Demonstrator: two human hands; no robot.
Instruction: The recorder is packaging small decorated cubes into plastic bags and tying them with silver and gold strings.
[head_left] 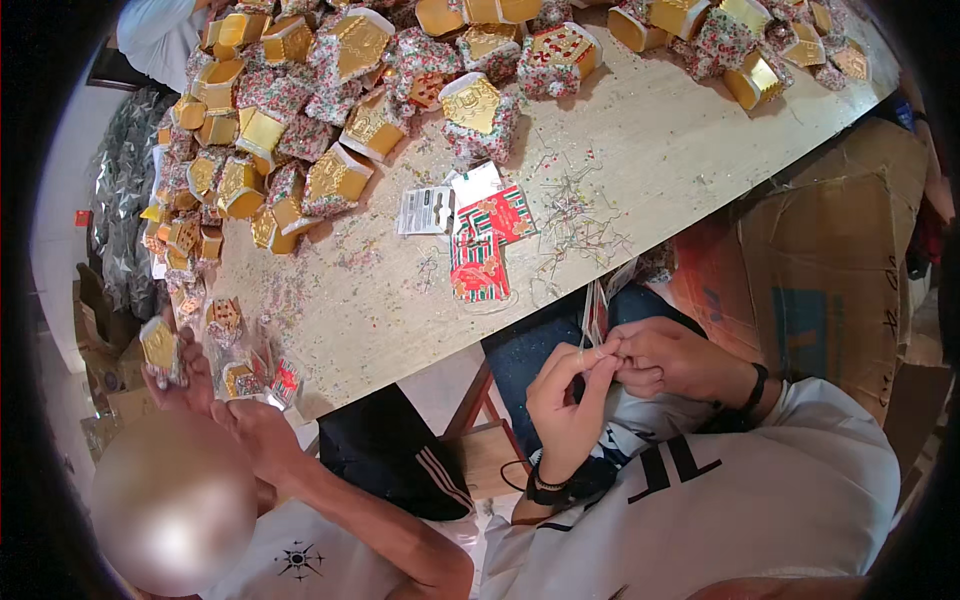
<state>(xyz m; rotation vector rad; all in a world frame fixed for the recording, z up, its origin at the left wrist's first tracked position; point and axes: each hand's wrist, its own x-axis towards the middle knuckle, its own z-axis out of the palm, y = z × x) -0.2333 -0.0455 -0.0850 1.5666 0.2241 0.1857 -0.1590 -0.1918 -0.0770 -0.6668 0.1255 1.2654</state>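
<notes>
Close in front of my body, below the table edge, my two hands meet. My left hand (572, 395) has its thumb and forefinger pinched on a bundle of thin pale strings (594, 312). Beside it, my right hand (668, 360) is closed with its fingertips on the same strings, touching the left fingertips. The strings stretch up from my fingers toward the table edge, above my dark-clothed legs (530, 360). Exactly how the strings run between the fingertips is too small to make out.
Many gold house-shaped ornaments with sprinkle-covered roofs (480, 105) crowd the table's far side. Red-and-green striped cards (480, 265) and scattered loose strings (590, 215) lie nearer me. A co-worker's hand (190, 370) holds one ornament at left. A cardboard box (825, 270) stands at right.
</notes>
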